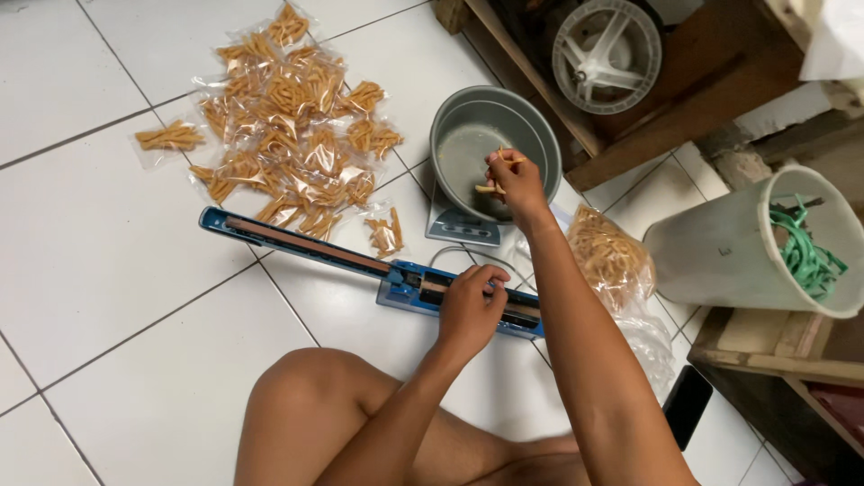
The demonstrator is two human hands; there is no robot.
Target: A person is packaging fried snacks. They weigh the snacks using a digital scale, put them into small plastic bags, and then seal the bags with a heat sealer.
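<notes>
**Head view: a pinch of snack sticks over the grey bowl**

My right hand (513, 178) is pinched shut on a few thin orange-brown fried snack sticks (500, 162), held just above the round grey metal bowl (540, 135) that sits on a small grey kitchen scale (461, 227). These sticks look light, dry and brittle; I judge they would snap under a hard squeeze, so a loose fingertip hold near their middles suits them, a few at a time.

My left hand (470, 308) rests with its fingers curled over the near end of the long blue bar-shaped bag sealer (306, 246) lying on the white tiled floor (108, 270). It appears to press down on the sealer, not to lift it.

Just right of my forearm lies a clear plastic bag stuffed with the same sticks (612, 256), soft-skinned and probably slippery; I would take it by the neck. Beyond the sealer a heap of small sealed clear packets of sticks (288, 126) spreads over the tiles. A white plastic bucket holding green cord (747, 247) lies tipped at my right.
</notes>
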